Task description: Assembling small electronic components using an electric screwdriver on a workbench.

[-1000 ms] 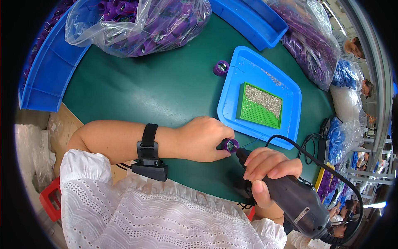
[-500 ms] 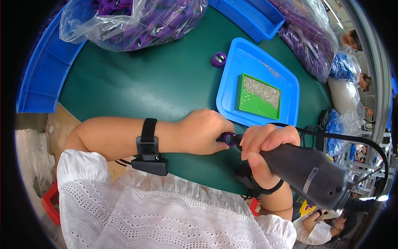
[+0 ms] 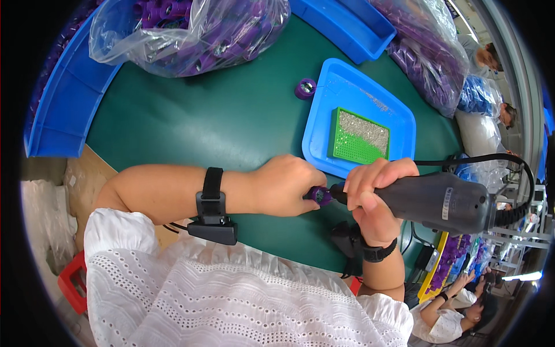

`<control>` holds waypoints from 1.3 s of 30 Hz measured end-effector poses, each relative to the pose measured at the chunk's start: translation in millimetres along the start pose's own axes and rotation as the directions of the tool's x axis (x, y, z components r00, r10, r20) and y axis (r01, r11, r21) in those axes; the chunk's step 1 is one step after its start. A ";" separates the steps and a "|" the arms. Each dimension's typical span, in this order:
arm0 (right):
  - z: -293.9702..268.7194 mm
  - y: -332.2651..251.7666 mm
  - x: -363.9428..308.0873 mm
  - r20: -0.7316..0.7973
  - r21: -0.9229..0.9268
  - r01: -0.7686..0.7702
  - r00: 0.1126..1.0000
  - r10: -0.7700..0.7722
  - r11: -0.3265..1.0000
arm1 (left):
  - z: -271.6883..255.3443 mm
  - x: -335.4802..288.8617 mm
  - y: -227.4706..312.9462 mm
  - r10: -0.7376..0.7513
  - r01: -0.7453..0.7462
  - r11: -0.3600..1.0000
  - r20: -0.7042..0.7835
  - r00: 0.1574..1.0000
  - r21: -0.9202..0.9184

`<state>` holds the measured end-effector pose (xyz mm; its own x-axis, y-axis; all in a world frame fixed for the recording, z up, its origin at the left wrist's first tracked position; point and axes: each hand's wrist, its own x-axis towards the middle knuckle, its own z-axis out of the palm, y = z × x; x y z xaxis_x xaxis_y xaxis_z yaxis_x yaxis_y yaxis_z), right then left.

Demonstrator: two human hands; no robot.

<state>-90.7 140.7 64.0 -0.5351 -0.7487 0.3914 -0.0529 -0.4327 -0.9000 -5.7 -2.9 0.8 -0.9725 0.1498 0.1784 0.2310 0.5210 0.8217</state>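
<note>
My left hand (image 3: 286,186) is closed around a small purple round housing (image 3: 318,195) with something green inside it. Its fingers hide most of the part. In my right hand (image 3: 374,196) is a dark grey corded electric screwdriver (image 3: 436,199), lying nearly level. The tool's narrow black nose points left at the open face of the housing; whether the bit touches a screw is too small to tell. Beyond my hands, a green perforated screw tray (image 3: 359,151), partly filled with small silvery screws, rests inside a light blue tray (image 3: 310,130).
Another purple housing (image 3: 305,88) stands beside the blue tray's left rim. A clear bag of purple housings (image 3: 231,43) lies at the back, and more bags (image 3: 430,75) sit at far right. Blue bins (image 3: 69,110) flank the green tabletop (image 3: 191,124). The screwdriver's cable (image 3: 523,173) loops at right.
The screwdriver's rear end has swung up from a downward slant to nearly level, and my right wrist has turned with it. My left hand stays almost still around the housing.
</note>
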 end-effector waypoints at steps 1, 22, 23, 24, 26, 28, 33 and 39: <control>-0.7 -1.1 -0.7 -0.038 0.001 -0.011 0.999 0.011 1.000 | 0.0 1.2 0.4 -0.001 0.001 1.000 0.003 1.000 -0.006; -45.9 1.8 42.6 -0.179 -0.065 0.174 0.967 -0.183 0.983 | -6.6 -2.6 1.5 0.033 -0.042 0.998 0.165 0.986 0.048; -45.5 4.0 42.9 -0.164 -0.062 0.182 0.968 -0.190 0.981 | -6.4 -3.3 1.8 0.031 -0.039 0.998 0.164 0.986 0.047; -44.8 5.1 43.3 -0.164 -0.061 0.180 0.968 -0.188 0.982 | -6.1 -4.0 1.8 0.030 -0.041 0.995 0.121 0.992 0.088; -43.5 6.4 43.9 -0.136 -0.062 0.198 0.969 -0.205 0.978 | -5.5 -4.5 0.8 0.030 -0.040 0.991 0.076 0.997 0.126; -44.0 7.8 44.0 -0.124 -0.064 0.202 0.970 -0.209 0.977 | -5.4 -4.2 -0.6 0.036 -0.042 0.990 0.049 0.998 0.137; -41.3 9.0 42.6 -0.118 -0.077 0.197 0.972 -0.205 0.977 | -5.5 -5.1 1.1 0.034 -0.038 0.990 0.030 0.999 0.139; -38.9 11.3 43.5 -0.098 -0.084 0.183 0.977 -0.190 0.980 | -5.5 -5.9 -1.4 0.033 -0.036 0.990 0.030 0.999 0.134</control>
<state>-147.3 122.9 63.3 -0.5952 -0.5997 0.5349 -0.2200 -0.5186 -0.8262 -0.4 -9.0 1.6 -0.9631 0.1920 0.1887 0.2682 0.6232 0.7346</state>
